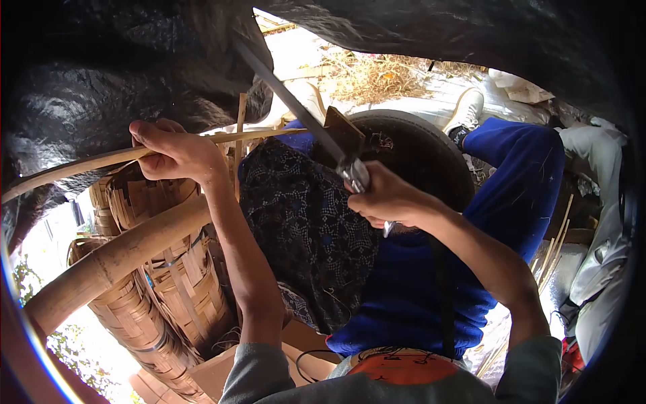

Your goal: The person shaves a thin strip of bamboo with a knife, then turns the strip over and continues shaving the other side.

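Well, the left hand [171,153] is clamped on a long, thin strip [87,163], fingers and thumb shut around it. The right hand [389,196] is shut tight on the handle of a big knife [295,104], and its long blade slants up and away. The strip runs across to the blade (I can't tell if they touch). A dark cloth [306,229] with a pale pattern hangs between the arms, and woven baskets [124,313] stand near a thick pole [114,261].

Black sheeting [121,67] above bright ground [417,91]
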A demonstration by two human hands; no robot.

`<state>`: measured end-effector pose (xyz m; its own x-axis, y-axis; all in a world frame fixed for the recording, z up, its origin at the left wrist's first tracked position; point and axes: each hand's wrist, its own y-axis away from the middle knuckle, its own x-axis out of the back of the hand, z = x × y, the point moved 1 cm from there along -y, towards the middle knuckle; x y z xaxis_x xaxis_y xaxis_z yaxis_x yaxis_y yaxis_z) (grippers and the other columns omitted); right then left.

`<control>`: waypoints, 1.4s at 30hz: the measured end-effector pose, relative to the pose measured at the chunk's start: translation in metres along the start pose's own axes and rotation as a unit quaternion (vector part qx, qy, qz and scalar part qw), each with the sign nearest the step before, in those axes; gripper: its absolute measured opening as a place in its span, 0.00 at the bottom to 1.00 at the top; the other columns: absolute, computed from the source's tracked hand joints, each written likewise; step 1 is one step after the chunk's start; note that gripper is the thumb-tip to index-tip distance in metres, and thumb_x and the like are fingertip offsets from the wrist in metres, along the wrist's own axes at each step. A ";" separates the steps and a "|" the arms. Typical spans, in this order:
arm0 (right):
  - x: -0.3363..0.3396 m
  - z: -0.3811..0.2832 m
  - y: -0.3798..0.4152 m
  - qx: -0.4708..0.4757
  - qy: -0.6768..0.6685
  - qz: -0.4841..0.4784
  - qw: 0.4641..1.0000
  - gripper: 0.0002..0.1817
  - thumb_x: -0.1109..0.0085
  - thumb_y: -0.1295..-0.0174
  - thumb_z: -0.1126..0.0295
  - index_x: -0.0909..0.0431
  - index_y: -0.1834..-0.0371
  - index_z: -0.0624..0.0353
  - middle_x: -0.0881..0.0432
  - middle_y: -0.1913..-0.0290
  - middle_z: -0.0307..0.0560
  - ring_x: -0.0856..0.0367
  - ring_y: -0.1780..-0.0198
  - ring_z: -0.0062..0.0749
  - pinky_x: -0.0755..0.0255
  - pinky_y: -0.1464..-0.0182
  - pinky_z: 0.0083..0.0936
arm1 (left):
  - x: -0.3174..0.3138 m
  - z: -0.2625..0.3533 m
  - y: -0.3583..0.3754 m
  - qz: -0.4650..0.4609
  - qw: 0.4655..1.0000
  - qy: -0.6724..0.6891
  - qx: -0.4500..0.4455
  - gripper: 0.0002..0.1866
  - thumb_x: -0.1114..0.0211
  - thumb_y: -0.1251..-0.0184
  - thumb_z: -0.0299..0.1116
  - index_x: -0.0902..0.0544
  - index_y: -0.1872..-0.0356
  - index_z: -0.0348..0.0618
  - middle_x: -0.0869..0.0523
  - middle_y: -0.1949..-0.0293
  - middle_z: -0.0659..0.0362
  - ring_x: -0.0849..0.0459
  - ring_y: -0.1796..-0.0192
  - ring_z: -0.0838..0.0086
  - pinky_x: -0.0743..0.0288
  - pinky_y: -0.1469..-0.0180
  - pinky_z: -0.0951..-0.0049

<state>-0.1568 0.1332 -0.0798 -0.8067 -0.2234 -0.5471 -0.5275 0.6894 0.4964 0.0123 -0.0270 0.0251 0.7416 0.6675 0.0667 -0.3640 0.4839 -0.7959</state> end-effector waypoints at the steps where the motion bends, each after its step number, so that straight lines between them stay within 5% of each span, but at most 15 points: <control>1: 0.001 0.013 -0.006 0.002 0.001 0.003 1.000 0.06 0.51 0.46 0.79 0.34 0.65 0.66 0.36 0.87 0.35 0.35 0.89 0.20 0.41 0.87 0.22 | 0.001 0.000 0.000 -0.015 1.000 0.000 -0.004 0.27 0.49 0.30 0.41 0.42 0.91 0.47 0.40 0.91 0.67 0.45 0.86 0.83 0.51 0.81 0.78; 5: 0.007 0.008 -0.007 -0.082 -0.020 0.019 0.996 0.06 0.51 0.48 0.82 0.35 0.68 0.62 0.37 0.87 0.36 0.37 0.89 0.18 0.44 0.88 0.20 | 0.008 -0.002 -0.003 -0.015 1.000 -0.022 -0.006 0.26 0.51 0.33 0.39 0.42 0.93 0.47 0.39 0.93 0.66 0.43 0.88 0.82 0.50 0.81 0.77; 7: 0.007 -0.021 0.004 0.032 0.098 0.029 0.994 0.04 0.51 0.48 0.80 0.33 0.69 0.64 0.36 0.87 0.35 0.36 0.88 0.19 0.43 0.87 0.22 | 0.009 0.000 -0.002 -0.010 0.999 -0.031 0.006 0.26 0.51 0.33 0.40 0.41 0.93 0.47 0.39 0.93 0.66 0.43 0.88 0.82 0.49 0.81 0.77; 13: 0.000 0.018 -0.010 0.029 0.057 0.058 0.996 0.04 0.52 0.48 0.80 0.32 0.68 0.65 0.34 0.86 0.36 0.35 0.88 0.21 0.41 0.87 0.24 | 0.003 -0.008 -0.003 -0.006 0.998 -0.054 -0.013 0.28 0.50 0.32 0.42 0.41 0.93 0.46 0.40 0.92 0.67 0.43 0.87 0.83 0.48 0.82 0.78; 15: 0.004 0.036 -0.024 -0.051 0.156 0.108 0.981 0.04 0.52 0.49 0.80 0.32 0.69 0.66 0.33 0.85 0.37 0.34 0.87 0.22 0.40 0.87 0.24 | -0.002 -0.006 -0.004 -0.014 0.999 -0.043 -0.031 0.28 0.49 0.30 0.43 0.42 0.92 0.47 0.41 0.92 0.68 0.44 0.87 0.84 0.49 0.82 0.78; 16: 0.014 0.029 -0.022 -0.080 0.086 0.074 0.990 0.04 0.51 0.49 0.79 0.32 0.70 0.68 0.31 0.84 0.40 0.32 0.87 0.24 0.40 0.87 0.26 | -0.003 -0.007 -0.005 -0.003 0.998 -0.050 -0.032 0.28 0.49 0.30 0.43 0.40 0.92 0.46 0.40 0.92 0.68 0.44 0.86 0.84 0.48 0.82 0.78; 19: 0.020 0.002 -0.015 0.035 0.206 0.109 0.972 0.08 0.52 0.48 0.80 0.33 0.64 0.65 0.34 0.86 0.36 0.35 0.89 0.19 0.41 0.87 0.23 | -0.001 -0.004 -0.001 -0.001 0.998 -0.060 -0.024 0.27 0.48 0.30 0.43 0.37 0.92 0.44 0.38 0.91 0.67 0.42 0.86 0.83 0.45 0.81 0.79; 23: 0.007 -0.024 0.000 0.071 0.136 0.074 0.985 0.09 0.53 0.48 0.81 0.33 0.62 0.65 0.35 0.87 0.35 0.36 0.89 0.19 0.41 0.87 0.23 | -0.006 -0.012 -0.005 -0.001 0.999 -0.033 -0.024 0.27 0.46 0.31 0.40 0.39 0.92 0.44 0.39 0.91 0.68 0.43 0.85 0.84 0.44 0.81 0.80; 27: 0.023 0.045 -0.028 -0.029 0.091 0.050 0.994 0.09 0.53 0.47 0.80 0.32 0.62 0.65 0.32 0.85 0.37 0.35 0.88 0.21 0.40 0.85 0.22 | -0.004 -0.016 -0.009 0.004 0.999 -0.048 -0.024 0.28 0.46 0.31 0.40 0.41 0.93 0.45 0.40 0.91 0.69 0.44 0.86 0.83 0.44 0.81 0.79; 29: 0.036 0.061 -0.037 -0.106 0.161 0.140 0.971 0.08 0.51 0.48 0.78 0.32 0.64 0.65 0.31 0.85 0.38 0.33 0.87 0.20 0.38 0.85 0.20 | -0.007 -0.015 -0.010 0.054 0.997 -0.057 -0.007 0.28 0.46 0.32 0.40 0.42 0.93 0.45 0.41 0.91 0.68 0.43 0.86 0.83 0.45 0.82 0.78; 32: 0.042 0.026 -0.020 -0.082 0.232 0.151 0.958 0.10 0.48 0.49 0.74 0.33 0.64 0.66 0.27 0.81 0.44 0.29 0.84 0.24 0.39 0.84 0.25 | 0.005 -0.015 -0.010 0.029 0.998 -0.060 -0.008 0.29 0.48 0.31 0.42 0.43 0.93 0.47 0.41 0.92 0.68 0.42 0.87 0.83 0.49 0.83 0.78; 36: 0.044 0.011 -0.016 -0.049 0.187 0.063 0.979 0.12 0.45 0.51 0.72 0.31 0.66 0.67 0.25 0.78 0.49 0.25 0.81 0.31 0.34 0.79 0.29 | 0.010 -0.012 -0.012 -0.056 0.997 0.027 0.054 0.25 0.52 0.32 0.42 0.42 0.90 0.49 0.42 0.91 0.66 0.45 0.87 0.82 0.52 0.82 0.79; 39: 0.037 0.018 -0.016 0.048 0.311 0.130 0.940 0.11 0.45 0.50 0.71 0.31 0.67 0.66 0.24 0.75 0.53 0.22 0.74 0.38 0.31 0.71 0.35 | 0.010 -0.007 -0.014 -0.061 0.974 0.160 0.145 0.22 0.54 0.33 0.41 0.44 0.88 0.51 0.45 0.90 0.66 0.49 0.86 0.82 0.54 0.82 0.80; 42: 0.032 0.021 -0.012 0.002 0.306 0.127 0.943 0.11 0.44 0.50 0.71 0.31 0.67 0.66 0.23 0.72 0.55 0.22 0.69 0.44 0.31 0.64 0.40 | 0.017 0.000 -0.011 -0.085 0.938 0.239 0.235 0.21 0.56 0.33 0.40 0.46 0.87 0.53 0.48 0.89 0.67 0.51 0.85 0.82 0.57 0.81 0.80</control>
<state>-0.1707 0.1321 -0.1179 -0.9100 -0.4064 0.0819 -0.2966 0.7762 0.5565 0.0290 -0.0211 0.0348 0.9383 0.2830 -0.1986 -0.3432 0.8317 -0.4365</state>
